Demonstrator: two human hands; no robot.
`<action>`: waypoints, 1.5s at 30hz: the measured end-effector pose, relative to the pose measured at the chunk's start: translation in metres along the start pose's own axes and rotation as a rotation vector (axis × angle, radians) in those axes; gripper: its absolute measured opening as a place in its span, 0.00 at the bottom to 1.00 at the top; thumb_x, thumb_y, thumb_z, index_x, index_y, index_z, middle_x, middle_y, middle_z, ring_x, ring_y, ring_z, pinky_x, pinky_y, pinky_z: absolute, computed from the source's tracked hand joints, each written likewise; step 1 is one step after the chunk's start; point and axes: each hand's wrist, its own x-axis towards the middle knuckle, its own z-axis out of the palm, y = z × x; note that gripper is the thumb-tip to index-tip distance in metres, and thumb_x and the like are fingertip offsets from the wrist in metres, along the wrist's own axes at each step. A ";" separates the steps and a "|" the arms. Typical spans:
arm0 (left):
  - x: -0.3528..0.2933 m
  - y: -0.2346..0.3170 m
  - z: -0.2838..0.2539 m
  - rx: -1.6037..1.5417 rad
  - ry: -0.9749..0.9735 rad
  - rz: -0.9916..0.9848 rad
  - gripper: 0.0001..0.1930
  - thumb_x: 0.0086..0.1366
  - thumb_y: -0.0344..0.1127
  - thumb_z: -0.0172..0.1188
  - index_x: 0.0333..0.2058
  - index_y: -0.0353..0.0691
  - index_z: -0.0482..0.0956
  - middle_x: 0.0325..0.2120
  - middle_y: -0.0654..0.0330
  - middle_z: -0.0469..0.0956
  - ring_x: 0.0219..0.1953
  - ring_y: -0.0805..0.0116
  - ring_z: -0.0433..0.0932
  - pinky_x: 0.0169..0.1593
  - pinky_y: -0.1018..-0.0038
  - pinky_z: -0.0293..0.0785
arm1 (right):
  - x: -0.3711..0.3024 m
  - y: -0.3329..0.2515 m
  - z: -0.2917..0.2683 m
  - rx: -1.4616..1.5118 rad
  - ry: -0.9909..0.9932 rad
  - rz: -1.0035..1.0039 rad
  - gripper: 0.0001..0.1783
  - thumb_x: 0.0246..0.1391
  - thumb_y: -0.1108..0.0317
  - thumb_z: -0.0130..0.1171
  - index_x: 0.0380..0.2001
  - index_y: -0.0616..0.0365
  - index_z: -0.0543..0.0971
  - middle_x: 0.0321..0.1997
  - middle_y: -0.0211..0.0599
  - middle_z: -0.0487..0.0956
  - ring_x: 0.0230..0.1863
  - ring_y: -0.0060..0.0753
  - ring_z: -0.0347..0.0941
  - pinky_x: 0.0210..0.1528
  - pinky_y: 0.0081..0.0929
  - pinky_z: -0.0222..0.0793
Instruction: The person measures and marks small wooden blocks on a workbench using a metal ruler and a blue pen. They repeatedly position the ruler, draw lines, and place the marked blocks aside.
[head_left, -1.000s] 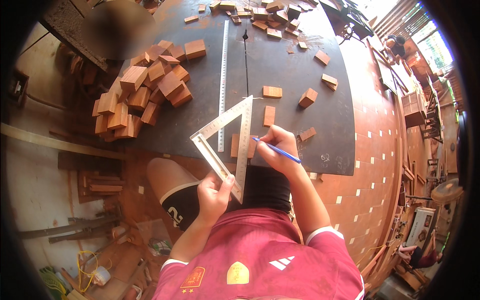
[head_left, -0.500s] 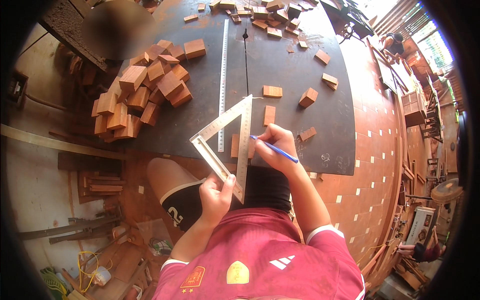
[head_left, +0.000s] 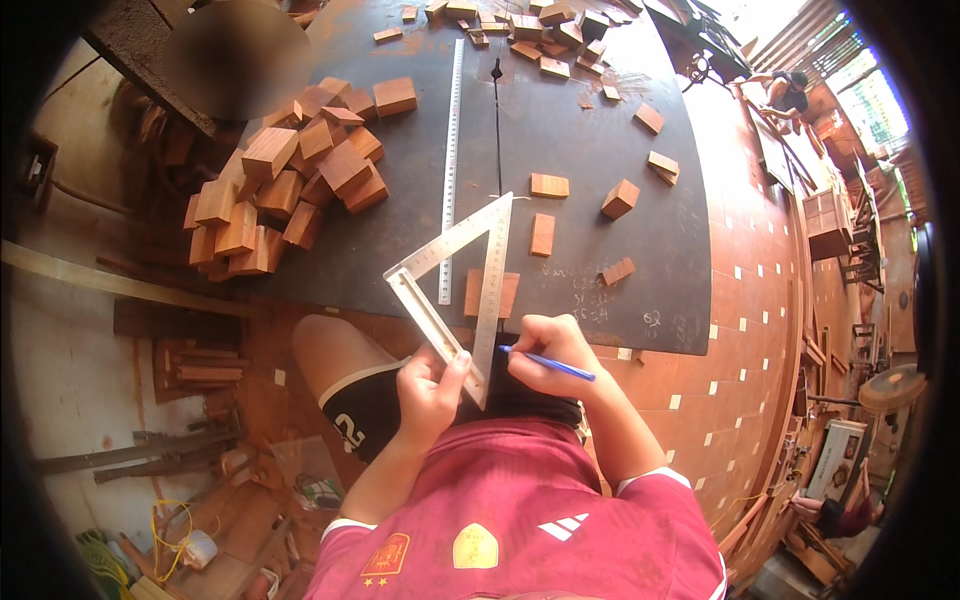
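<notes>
My left hand (head_left: 431, 392) grips the lower corner of a metal triangle square (head_left: 437, 245), whose graduated long edge crosses a small reddish wood block (head_left: 508, 296) at the table's near edge. In my right hand (head_left: 552, 352) is a blue pen (head_left: 558, 367), its tip pointing left beside the square's long edge, nearer me than the block. Two flat wood blocks lie just beyond: an upright one (head_left: 542, 235) and a crosswise one (head_left: 549, 186). A long steel ruler (head_left: 452, 170) stretches away over the dark table, its near end framed by the square's opening.
A large heap of wood blocks (head_left: 285, 165) covers the table's left side. More offcuts (head_left: 555, 35) lie scattered at the far end. Several single blocks, one thick block (head_left: 620, 199) among them, sit to the right. A person (head_left: 787, 92) is at the far right on the tiled floor (head_left: 750, 320).
My right hand has drawn back toward me with the pen, uncovering the block's right end and chalk marks on the table. My left hand and the square have hardly moved.
</notes>
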 end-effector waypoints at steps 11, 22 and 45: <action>0.037 0.029 -0.074 0.107 0.036 -0.007 0.07 0.74 0.33 0.62 0.40 0.34 0.81 0.24 0.64 0.81 0.19 0.84 0.73 0.22 0.85 0.63 | -0.006 0.037 -0.038 -0.251 0.724 -0.326 0.09 0.50 0.80 0.67 0.26 0.61 0.75 0.20 0.33 0.77 0.20 0.18 0.71 0.24 0.21 0.67; 0.046 0.061 -0.053 1.084 0.463 0.393 0.21 0.59 0.34 0.76 0.49 0.37 0.82 0.39 0.57 0.83 0.39 0.64 0.81 0.43 0.69 0.79 | -0.010 0.071 -0.031 -0.617 0.804 -0.746 0.15 0.45 0.85 0.65 0.33 0.57 0.72 0.19 0.35 0.75 0.16 0.34 0.72 0.22 0.29 0.69; 0.109 0.069 -0.046 -0.380 -0.392 -0.045 0.38 0.66 0.57 0.70 0.62 0.30 0.74 0.52 0.51 0.80 0.47 0.62 0.78 0.48 0.63 0.74 | -0.011 0.082 -0.036 -0.556 0.840 -0.758 0.10 0.46 0.78 0.69 0.31 0.56 0.78 0.20 0.32 0.76 0.17 0.34 0.74 0.22 0.29 0.72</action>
